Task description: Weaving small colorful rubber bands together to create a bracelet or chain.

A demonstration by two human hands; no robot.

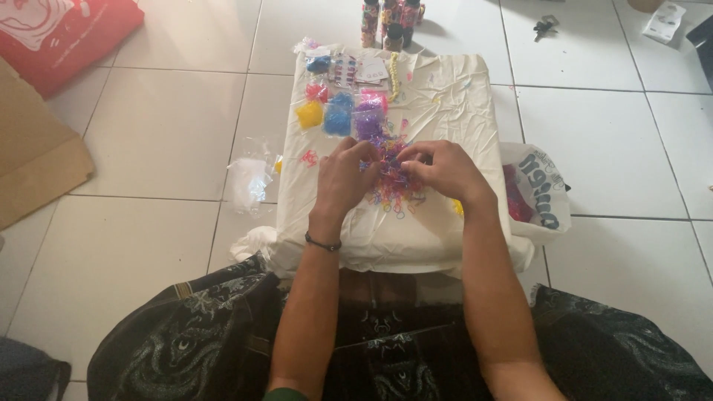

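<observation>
Both hands are down on the cloth [445, 89], a cream sheet spread over a low square surface on the white tiled floor [148, 134]. The left hand [343, 178] sits at the near-left edge of the loose bands [394, 184], a scatter of small pink, purple and orange loops in the middle of the cloth, fingers curled onto the pile; whether they actually pinch a band, I cannot tell. The right hand [444, 171] comes in from the other side, fingertips drawn together right over the pile and meeting the left fingertips, seemingly nipping at a band or two, though the loops are too small to be sure. A dark wristband [322, 243] rings the left wrist.

Just beyond the hands lie small clear bags sorted by colour: a yellow bag [310, 114], a blue bag [338, 119], a purple bag [368, 122] touching the pile's far edge, with a red bag [317, 91] and a pink bag [373, 97] behind them. Farther back there are white cards [370, 71] and a yellow strand [394, 74]. Off the cloth's far edge stand dark-capped bottles [392, 22] of coloured bits.

To the left, on the tiles, rests a crumpled clear packet [249, 178]. To the right a white plastic bag [542, 193] sags open with something red inside. A red bag [59, 33] and cardboard [33, 148] sit far left. Patterned dark fabric [208, 334] covers the person's legs at the near edge
</observation>
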